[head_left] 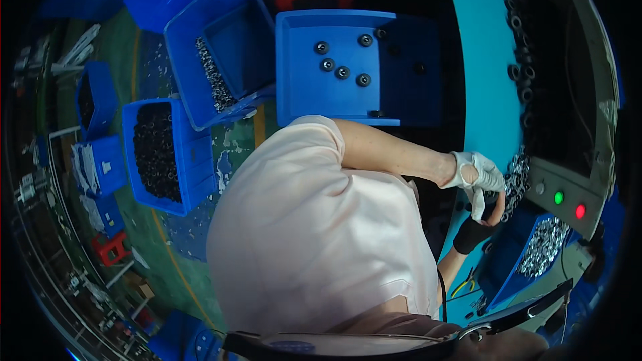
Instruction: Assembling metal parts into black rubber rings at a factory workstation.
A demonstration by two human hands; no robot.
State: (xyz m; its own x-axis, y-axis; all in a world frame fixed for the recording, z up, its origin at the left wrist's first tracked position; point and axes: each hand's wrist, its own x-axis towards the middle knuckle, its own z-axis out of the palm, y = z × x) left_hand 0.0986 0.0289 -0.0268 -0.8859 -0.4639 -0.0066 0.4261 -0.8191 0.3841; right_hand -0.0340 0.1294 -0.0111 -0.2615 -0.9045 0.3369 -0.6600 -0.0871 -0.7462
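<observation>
My left hand (480, 172), in a white glove, reaches over the turquoise worktop with its fingers bent downward. Just below it, my right hand (495, 212) curls up to meet it, a black band (473, 235) around its wrist and palm. Both hands close in on one spot, where something small and dark shows between the fingers; its kind is hidden. Right beside the fingertips lies a heap of shiny small metal parts (516, 184). Black ring-shaped parts (525, 80) line the worktop's far edge above the heap.
A blue tray (287, 67) holds several round dark parts. Blue bins with metal pieces (545, 244) and black rings (155, 154) stand around. Yellow-handled pliers (463, 286) lie on the worktop (485, 93). A machine panel (568, 197) carries green and red lit buttons.
</observation>
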